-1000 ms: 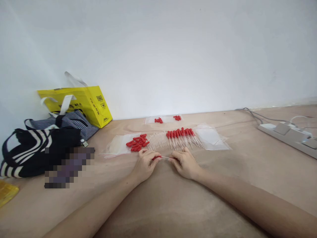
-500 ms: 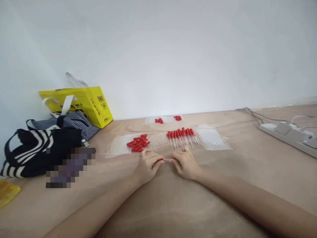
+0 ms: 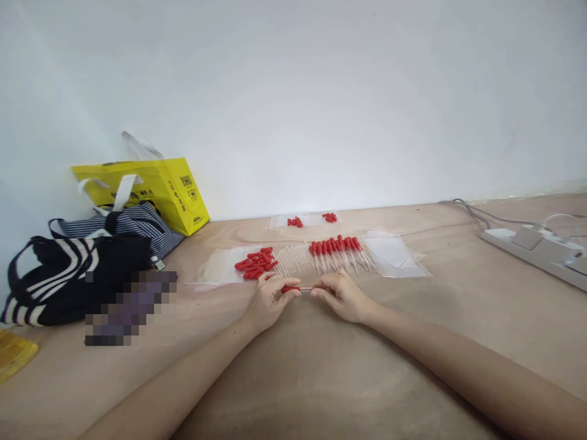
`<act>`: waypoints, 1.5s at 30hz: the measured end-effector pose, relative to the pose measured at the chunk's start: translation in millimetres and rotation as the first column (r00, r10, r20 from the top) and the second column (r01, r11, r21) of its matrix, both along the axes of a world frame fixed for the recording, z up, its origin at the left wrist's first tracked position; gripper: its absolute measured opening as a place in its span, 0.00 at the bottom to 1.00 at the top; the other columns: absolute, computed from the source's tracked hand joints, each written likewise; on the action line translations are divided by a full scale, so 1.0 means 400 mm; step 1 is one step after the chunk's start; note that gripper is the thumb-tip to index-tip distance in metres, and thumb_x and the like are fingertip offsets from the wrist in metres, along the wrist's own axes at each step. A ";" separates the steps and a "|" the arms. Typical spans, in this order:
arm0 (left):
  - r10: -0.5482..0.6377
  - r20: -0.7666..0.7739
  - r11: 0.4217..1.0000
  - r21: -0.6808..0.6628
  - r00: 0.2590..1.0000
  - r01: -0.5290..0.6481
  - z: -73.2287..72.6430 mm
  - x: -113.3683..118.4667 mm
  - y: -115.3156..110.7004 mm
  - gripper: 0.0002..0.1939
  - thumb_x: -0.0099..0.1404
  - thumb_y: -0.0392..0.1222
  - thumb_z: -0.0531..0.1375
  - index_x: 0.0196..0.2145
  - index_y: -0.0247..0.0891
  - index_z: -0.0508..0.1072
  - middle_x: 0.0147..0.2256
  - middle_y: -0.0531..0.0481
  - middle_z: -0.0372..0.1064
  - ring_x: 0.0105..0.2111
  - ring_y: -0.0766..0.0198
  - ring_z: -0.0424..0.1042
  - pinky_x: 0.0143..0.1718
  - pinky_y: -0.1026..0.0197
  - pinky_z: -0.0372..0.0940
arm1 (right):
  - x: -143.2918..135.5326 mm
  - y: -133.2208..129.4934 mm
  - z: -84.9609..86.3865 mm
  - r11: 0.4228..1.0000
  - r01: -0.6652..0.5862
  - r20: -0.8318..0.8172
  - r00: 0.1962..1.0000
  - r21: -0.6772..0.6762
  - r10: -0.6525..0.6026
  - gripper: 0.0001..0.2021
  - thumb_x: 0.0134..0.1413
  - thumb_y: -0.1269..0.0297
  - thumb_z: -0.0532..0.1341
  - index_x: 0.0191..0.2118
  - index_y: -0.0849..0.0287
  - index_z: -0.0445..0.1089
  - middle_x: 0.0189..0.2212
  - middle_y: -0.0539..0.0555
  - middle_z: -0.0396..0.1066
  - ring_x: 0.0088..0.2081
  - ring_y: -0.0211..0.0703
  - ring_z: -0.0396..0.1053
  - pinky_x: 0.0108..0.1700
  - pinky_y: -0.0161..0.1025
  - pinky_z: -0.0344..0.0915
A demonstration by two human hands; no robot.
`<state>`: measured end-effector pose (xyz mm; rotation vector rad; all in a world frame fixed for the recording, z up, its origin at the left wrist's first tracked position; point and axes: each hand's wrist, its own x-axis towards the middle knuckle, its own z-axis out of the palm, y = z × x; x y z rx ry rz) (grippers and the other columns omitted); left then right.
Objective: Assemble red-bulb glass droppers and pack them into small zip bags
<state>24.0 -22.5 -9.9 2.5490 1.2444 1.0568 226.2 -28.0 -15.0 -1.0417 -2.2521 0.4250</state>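
Observation:
My left hand (image 3: 270, 298) pinches a red rubber dropper bulb (image 3: 290, 289) between thumb and fingers. A thin clear dropper tube (image 3: 306, 289) runs from the bulb toward my right hand (image 3: 342, 296), whose thumb and fingertips are closed on its other end. How deep the tube sits in the bulb cannot be made out. Behind my left hand lies a heap of loose red bulbs (image 3: 255, 264). Beside it, a row of bare clear tubes (image 3: 294, 259) is spread out. Further right lie several droppers with red bulbs (image 3: 337, 246) fitted on clear tubes.
Clear plastic bags (image 3: 392, 253) lie right of the droppers, and another bag (image 3: 220, 267) left of the bulbs. A further bag (image 3: 314, 220) with red bulbs lies by the wall. Yellow (image 3: 186, 198) and black (image 3: 68, 275) bags stand left; a power strip (image 3: 527, 247) lies right.
Both hands have moved slightly up and away from me. My left fingers have loosened around the bulb, so more of its red body shows.

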 end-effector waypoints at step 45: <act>0.564 -0.028 0.824 0.090 0.826 -0.560 -0.002 -0.099 0.069 0.08 0.53 0.45 0.59 0.33 0.46 0.70 0.36 0.49 0.68 0.40 0.51 0.62 0.37 0.49 0.52 | -0.013 0.133 -0.002 0.704 0.706 0.168 0.686 0.085 -0.708 0.12 0.49 0.66 0.51 0.39 0.59 0.66 0.28 0.56 0.72 0.34 0.47 0.67 0.40 0.44 0.47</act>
